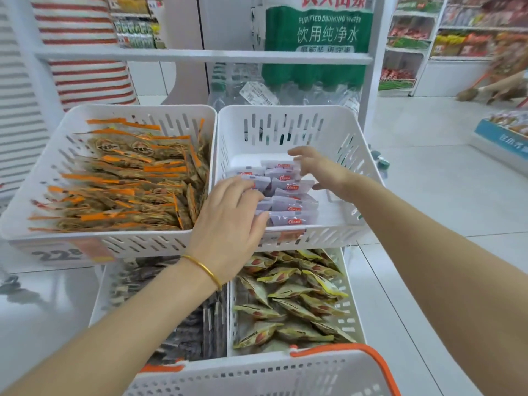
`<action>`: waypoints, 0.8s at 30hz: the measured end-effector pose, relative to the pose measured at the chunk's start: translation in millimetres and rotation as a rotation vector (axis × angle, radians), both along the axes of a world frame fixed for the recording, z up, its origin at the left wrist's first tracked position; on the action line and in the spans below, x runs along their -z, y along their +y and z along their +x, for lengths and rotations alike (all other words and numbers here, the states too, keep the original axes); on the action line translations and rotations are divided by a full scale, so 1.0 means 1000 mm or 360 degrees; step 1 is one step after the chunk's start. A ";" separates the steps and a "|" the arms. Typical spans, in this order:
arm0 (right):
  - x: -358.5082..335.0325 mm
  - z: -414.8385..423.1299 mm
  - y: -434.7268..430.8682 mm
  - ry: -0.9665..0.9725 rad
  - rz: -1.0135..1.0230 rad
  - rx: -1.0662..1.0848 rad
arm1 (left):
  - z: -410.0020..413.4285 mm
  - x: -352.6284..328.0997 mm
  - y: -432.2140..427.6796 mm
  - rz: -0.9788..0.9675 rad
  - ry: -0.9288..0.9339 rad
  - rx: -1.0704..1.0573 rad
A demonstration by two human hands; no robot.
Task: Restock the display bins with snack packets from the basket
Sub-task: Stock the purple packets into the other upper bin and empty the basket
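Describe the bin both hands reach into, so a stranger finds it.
Below the green water pack, two white bins share the upper tier; take the right-hand bin. Its neighbour brims with orange-edged packets, but this holds a few pale lilac packets.

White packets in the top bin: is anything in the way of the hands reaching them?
Nothing visible is. Both hands are inside the open-topped upper right bin: the left hand touches the white packets at their near side, and the right hand is at their far side.
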State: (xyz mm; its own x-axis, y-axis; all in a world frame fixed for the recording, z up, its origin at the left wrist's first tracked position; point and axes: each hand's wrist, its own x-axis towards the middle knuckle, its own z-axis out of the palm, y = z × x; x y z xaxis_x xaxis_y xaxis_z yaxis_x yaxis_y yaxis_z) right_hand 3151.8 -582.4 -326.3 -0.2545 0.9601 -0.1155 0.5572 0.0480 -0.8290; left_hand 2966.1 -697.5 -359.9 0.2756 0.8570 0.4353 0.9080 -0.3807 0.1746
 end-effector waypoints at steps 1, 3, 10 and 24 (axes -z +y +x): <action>-0.003 0.003 -0.007 -0.0020 0.0034 0.0006 | -0.002 -0.001 -0.007 0.0009 -0.0025 0.0010; -0.010 0.006 -0.030 -0.0069 0.0198 0.0067 | -0.004 -0.003 -0.028 0.0044 -0.0101 0.0040; 0.004 -0.008 -0.188 0.0371 0.0347 -0.0024 | -0.020 0.027 -0.146 -0.0291 -0.0067 0.0242; 0.254 0.015 -0.309 -0.0758 -0.0386 -0.0111 | -0.038 0.111 -0.276 -0.1331 0.0265 0.0158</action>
State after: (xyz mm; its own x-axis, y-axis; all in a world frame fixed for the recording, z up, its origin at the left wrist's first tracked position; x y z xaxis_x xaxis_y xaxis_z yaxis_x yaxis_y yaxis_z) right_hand 3166.9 -891.3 -579.9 -0.1820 0.8742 -0.4503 0.8767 -0.0631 -0.4770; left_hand 2928.4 -973.4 -471.3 0.3709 0.8467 -0.3815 0.9159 -0.2656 0.3009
